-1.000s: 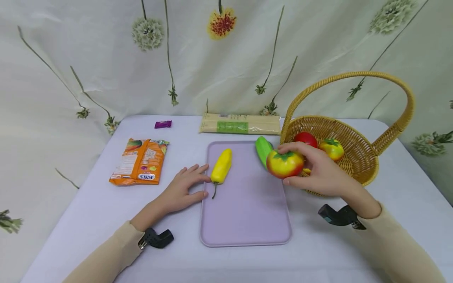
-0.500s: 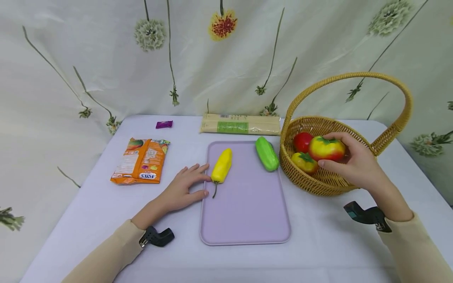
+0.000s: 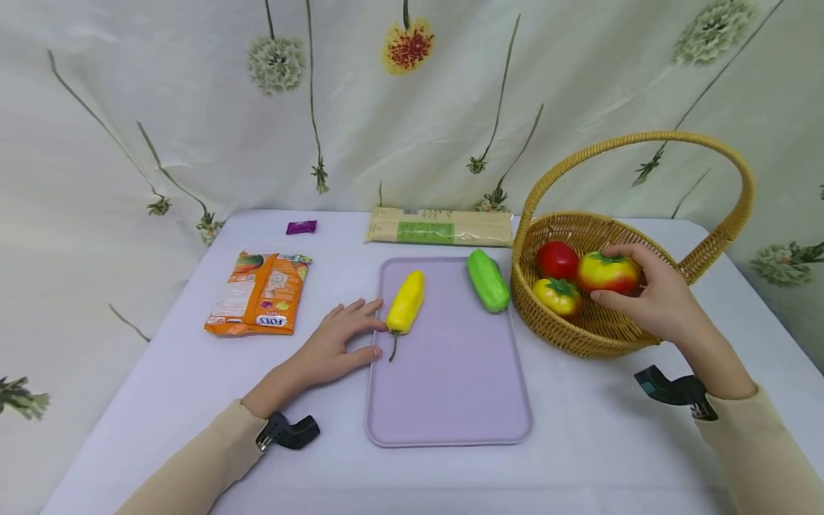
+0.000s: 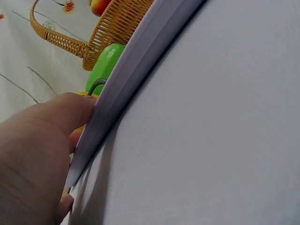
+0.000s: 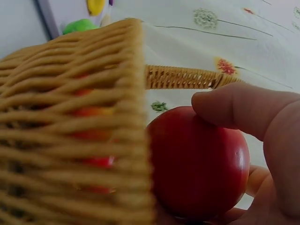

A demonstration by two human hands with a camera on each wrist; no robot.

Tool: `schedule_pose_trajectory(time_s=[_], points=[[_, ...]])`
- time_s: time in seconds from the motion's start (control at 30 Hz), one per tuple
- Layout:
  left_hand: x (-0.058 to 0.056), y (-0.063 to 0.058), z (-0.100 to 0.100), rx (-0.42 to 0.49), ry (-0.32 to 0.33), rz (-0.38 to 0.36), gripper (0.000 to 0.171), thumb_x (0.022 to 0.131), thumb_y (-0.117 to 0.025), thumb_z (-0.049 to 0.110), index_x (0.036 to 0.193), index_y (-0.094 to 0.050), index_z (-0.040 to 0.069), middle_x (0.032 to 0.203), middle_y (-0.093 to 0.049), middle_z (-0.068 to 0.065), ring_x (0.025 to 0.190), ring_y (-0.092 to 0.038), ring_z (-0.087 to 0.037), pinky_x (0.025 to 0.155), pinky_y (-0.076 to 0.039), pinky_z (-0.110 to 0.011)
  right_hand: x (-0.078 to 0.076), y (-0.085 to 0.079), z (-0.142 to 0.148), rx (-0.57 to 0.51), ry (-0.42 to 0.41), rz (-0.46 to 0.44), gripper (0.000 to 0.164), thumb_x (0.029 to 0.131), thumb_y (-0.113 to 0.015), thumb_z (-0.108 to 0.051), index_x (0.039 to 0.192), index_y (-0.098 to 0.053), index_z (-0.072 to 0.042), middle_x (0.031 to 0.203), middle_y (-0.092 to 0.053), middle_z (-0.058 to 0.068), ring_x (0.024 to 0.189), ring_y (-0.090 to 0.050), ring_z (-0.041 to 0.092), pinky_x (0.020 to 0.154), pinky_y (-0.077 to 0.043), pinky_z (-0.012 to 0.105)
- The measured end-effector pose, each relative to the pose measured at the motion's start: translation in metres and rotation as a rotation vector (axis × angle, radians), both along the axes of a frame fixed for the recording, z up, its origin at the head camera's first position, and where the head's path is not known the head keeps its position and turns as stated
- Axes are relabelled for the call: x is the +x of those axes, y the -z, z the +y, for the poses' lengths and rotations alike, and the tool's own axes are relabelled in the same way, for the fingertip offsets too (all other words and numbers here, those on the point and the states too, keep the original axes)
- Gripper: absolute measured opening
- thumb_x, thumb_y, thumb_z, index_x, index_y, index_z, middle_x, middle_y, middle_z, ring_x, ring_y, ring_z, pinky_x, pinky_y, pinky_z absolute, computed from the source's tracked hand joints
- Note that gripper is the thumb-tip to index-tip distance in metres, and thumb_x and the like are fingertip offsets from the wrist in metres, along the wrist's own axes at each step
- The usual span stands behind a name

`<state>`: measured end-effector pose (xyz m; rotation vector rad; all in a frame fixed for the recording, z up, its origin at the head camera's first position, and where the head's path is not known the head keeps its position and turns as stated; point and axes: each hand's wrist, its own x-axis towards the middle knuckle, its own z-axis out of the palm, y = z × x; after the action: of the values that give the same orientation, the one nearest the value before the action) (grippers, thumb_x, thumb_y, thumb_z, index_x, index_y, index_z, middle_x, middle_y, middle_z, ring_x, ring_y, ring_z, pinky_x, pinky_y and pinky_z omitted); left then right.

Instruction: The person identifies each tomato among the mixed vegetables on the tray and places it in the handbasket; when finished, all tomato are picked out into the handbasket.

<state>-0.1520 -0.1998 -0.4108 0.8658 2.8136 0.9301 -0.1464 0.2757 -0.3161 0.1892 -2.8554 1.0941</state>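
In the head view my right hand (image 3: 656, 297) grips a red-and-yellow tomato (image 3: 608, 273) with a green leafy top, inside the wicker basket (image 3: 589, 347). The right wrist view shows the tomato's red underside (image 5: 199, 164) between thumb and fingers, above the rim. Beside it in the basket lie a smaller yellow tomato (image 3: 557, 297) and a red round fruit (image 3: 557, 260). My left hand (image 3: 335, 345) rests with spread fingers at the left edge of the purple tray (image 3: 450, 386). On that tray lie a yellow pepper (image 3: 405, 304) and a green cucumber-like vegetable (image 3: 488, 280).
An orange snack bag (image 3: 260, 293) lies left of the tray, with a small purple wrapped sweet (image 3: 301, 227) behind it. A long beige packet (image 3: 440, 227) lies along the table's back edge. The basket's tall handle (image 3: 644, 136) arches over it.
My right hand has carried the tomato rightward from above the tray's right edge into the basket, lowering it slightly. The left hand stays at the tray's edge.
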Motion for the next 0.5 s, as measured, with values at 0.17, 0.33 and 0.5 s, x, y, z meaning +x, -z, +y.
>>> schedule_pose_trajectory(time_s=[0.17,0.33,0.5], points=[[0.000,0.002,-0.001,-0.011,-0.003,0.007,0.035,0.092,-0.071,0.030,0.125,-0.068,0.019,0.161,-0.044,-0.012,0.151,-0.033,-0.047,0.122,-0.014,-0.072,-0.001,0.007,0.005,0.056,0.004,-0.006,0.060,0.088,-0.076,-0.011,0.138,-0.046,-0.002,0.137,-0.049,0.031,0.112,-0.053,0.049,0.091,-0.055,0.059],[-0.002,0.002,-0.001,-0.009,-0.004,0.011,0.035,0.092,-0.071,0.029,0.126,-0.068,0.020,0.161,-0.044,-0.012,0.151,-0.033,-0.047,0.123,-0.013,-0.071,-0.006,0.012,0.010,0.095,0.008,-0.036,0.059,0.089,-0.076,-0.016,0.137,-0.046,-0.001,0.137,-0.049,0.033,0.111,-0.052,0.051,0.092,-0.052,0.066],[-0.002,0.002,0.000,-0.010,-0.003,-0.001,0.036,0.092,-0.071,0.030,0.127,-0.068,0.020,0.162,-0.043,-0.012,0.151,-0.032,-0.046,0.123,-0.013,-0.071,-0.009,0.016,0.014,0.117,-0.019,-0.073,0.059,0.089,-0.077,-0.019,0.134,-0.045,0.001,0.136,-0.049,0.033,0.112,-0.051,0.051,0.092,-0.052,0.065]])
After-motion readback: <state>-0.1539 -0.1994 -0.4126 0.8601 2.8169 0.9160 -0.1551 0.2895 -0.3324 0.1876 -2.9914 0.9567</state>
